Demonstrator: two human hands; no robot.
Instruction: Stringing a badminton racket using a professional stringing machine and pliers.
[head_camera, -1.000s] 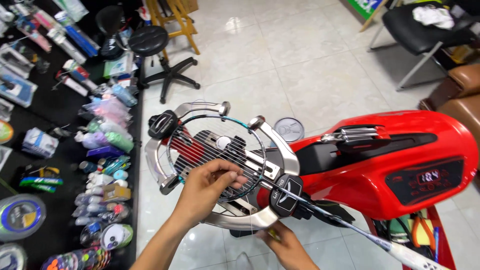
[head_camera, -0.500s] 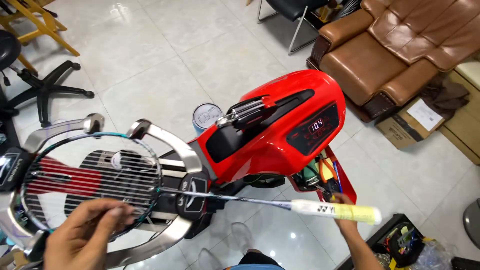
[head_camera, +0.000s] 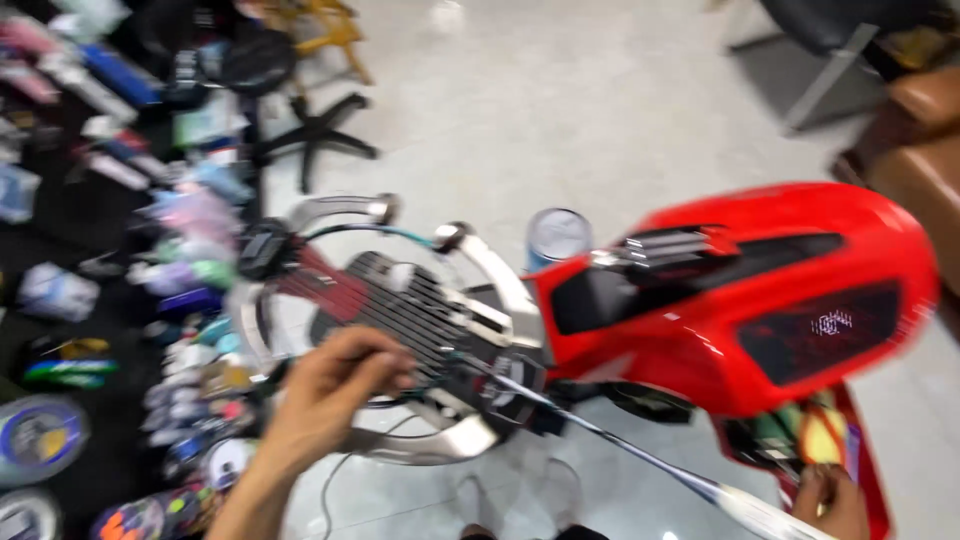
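A racket is clamped flat in the silver cradle just left of the red stringing machine, so that its string bed faces upward for work. The left hand is rested on the near rim of the head, fingers curled as if pinching a string; the blur hides the grip. The right hand, below the machine, is closed near the handle.

The stringing machine's housing looks like glossy red plastic; its curved racket cradle is shiny bare metal; the floor is smooth, pale tile.
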